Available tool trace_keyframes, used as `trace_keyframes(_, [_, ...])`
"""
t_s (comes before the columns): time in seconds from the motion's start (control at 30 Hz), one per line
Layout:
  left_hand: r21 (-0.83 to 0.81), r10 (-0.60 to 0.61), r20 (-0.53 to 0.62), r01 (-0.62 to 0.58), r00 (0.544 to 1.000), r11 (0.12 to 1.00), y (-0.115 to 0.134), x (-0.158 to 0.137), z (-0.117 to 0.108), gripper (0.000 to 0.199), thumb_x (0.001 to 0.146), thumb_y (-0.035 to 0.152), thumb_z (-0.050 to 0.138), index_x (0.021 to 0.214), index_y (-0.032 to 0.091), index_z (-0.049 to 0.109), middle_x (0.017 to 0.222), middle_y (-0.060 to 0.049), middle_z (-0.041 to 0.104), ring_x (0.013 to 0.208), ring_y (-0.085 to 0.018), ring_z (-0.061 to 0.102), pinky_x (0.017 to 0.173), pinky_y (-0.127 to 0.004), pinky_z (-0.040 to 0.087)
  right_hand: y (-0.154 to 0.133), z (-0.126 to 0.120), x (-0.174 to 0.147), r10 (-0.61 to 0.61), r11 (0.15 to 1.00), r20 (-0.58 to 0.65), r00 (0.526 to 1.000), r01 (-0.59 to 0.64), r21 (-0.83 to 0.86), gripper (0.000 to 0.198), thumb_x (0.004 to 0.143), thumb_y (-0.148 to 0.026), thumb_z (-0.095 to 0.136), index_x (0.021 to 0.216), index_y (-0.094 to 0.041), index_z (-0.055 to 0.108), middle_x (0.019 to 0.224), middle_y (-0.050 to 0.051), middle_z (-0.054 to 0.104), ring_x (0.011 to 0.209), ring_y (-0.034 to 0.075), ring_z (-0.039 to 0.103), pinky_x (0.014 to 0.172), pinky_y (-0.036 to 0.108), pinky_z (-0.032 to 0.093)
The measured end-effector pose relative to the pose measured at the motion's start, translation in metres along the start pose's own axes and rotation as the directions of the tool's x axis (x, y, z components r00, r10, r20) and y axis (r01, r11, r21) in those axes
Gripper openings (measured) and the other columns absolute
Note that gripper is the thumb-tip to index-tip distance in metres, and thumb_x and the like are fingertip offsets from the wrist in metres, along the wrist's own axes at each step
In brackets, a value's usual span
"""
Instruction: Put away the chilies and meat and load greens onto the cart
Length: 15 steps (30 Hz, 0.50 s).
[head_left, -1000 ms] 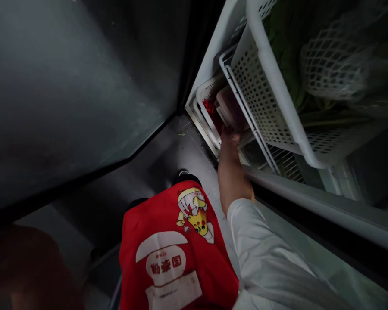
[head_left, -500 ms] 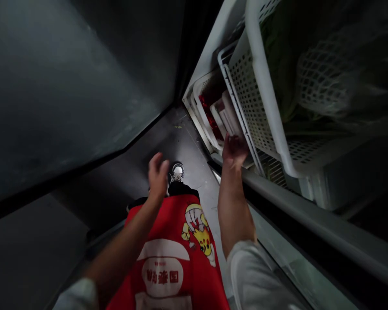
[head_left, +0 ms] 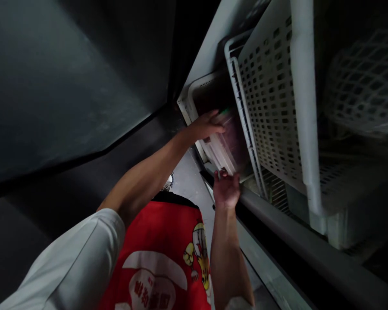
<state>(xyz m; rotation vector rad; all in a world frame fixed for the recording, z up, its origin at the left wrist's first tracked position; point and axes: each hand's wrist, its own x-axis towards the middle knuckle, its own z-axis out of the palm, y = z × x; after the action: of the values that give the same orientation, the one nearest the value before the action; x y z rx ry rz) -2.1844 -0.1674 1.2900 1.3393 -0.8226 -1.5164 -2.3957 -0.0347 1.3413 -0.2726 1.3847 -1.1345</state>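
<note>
A translucent plastic container [head_left: 222, 148] with reddish contents sits tilted at the low shelf opening of the fridge. My left hand [head_left: 207, 125] closes over its far end, the thumb along its side. At the near end is my right hand [head_left: 226, 190], palm turned up, with its curled fingertips against the container's edge. Behind the container a white basket [head_left: 191, 97] stands low in the fridge, its inside dark.
Above, on a white wire shelf [head_left: 242, 105], a large perforated white basket [head_left: 271, 99] juts out to the right. The fridge's grey edge [head_left: 278, 219] runs beside my right arm. A dark panel [head_left: 84, 86] stands at left. I wear a red apron [head_left: 161, 232].
My left hand has reached up and right from above the floor to the container. The container has shifted and tilted outward, with my right hand now palm up at its near end.
</note>
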Motion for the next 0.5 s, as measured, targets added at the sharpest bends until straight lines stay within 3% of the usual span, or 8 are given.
trace_keyframes(0.13, [-0.081, -0.065, 0.055, 0.07, 0.996, 0.994, 0.008, -0.06, -0.031, 0.077, 0.072, 0.024, 0.079, 0.145, 0.017, 0.056, 0.157, -0.014, 0.054, 0.148, -0.034, 0.048, 0.124, -0.053, 0.038, 0.023, -0.015, -0.036, 0.044, 0.997, 0.048, 0.998, -0.041, -0.072, 0.03, 0.075, -0.051, 0.085, 0.077, -0.027, 0.067, 0.08, -0.003, 0.067, 0.086, 0.017, 0.067, 0.1, 0.046, 0.055])
trace_keyframes(0.23, [-0.071, -0.043, 0.046, 0.046, 0.998, 0.996, 0.01, -0.111, -0.052, 0.075, 0.069, 0.031, 0.08, 0.141, 0.018, 0.062, 0.146, -0.011, 0.064, 0.14, -0.035, 0.055, 0.121, -0.05, 0.042, 0.038, -0.024, -0.05, 0.011, 0.977, -0.035, 0.999, -0.018, -0.212, 0.035, 0.071, -0.056, 0.083, 0.083, -0.026, 0.07, 0.098, 0.001, 0.073, 0.105, 0.022, 0.068, 0.113, 0.05, 0.048])
trace_keyframes(0.3, [-0.081, -0.056, 0.001, 0.056, 0.998, 0.995, 0.005, -0.138, -0.058, 0.078, 0.066, 0.035, 0.082, 0.14, 0.018, 0.063, 0.14, -0.011, 0.067, 0.135, -0.036, 0.059, 0.118, -0.049, 0.046, 0.045, -0.025, -0.05, -0.02, 0.97, -0.092, 0.996, -0.003, -0.242, 0.044, 0.073, -0.061, 0.078, 0.097, -0.024, 0.073, 0.114, 0.004, 0.074, 0.121, 0.024, 0.065, 0.12, 0.049, 0.043])
trace_keyframes(0.4, [-0.126, -0.105, -0.081, 0.095, 0.991, 0.988, -0.009, -0.162, -0.062, 0.084, 0.062, 0.039, 0.082, 0.14, 0.017, 0.061, 0.138, -0.013, 0.068, 0.129, -0.036, 0.063, 0.111, -0.047, 0.051, 0.052, -0.019, -0.045, 0.003, 0.976, -0.105, 0.994, -0.026, -0.215, 0.058, 0.078, -0.066, 0.069, 0.116, -0.022, 0.07, 0.129, 0.007, 0.071, 0.129, 0.025, 0.062, 0.119, 0.049, 0.046])
trace_keyframes(0.5, [-0.102, -0.141, -0.093, 0.132, 0.986, 0.986, -0.012, -0.167, -0.066, 0.087, 0.06, 0.037, 0.081, 0.143, 0.019, 0.059, 0.139, -0.013, 0.067, 0.127, -0.035, 0.063, 0.108, -0.045, 0.052, 0.057, -0.014, -0.042, -0.039, 0.979, -0.135, 0.99, 0.011, -0.202, 0.057, 0.081, -0.063, 0.068, 0.118, -0.02, 0.069, 0.126, 0.007, 0.072, 0.126, 0.024, 0.065, 0.114, 0.046, 0.051])
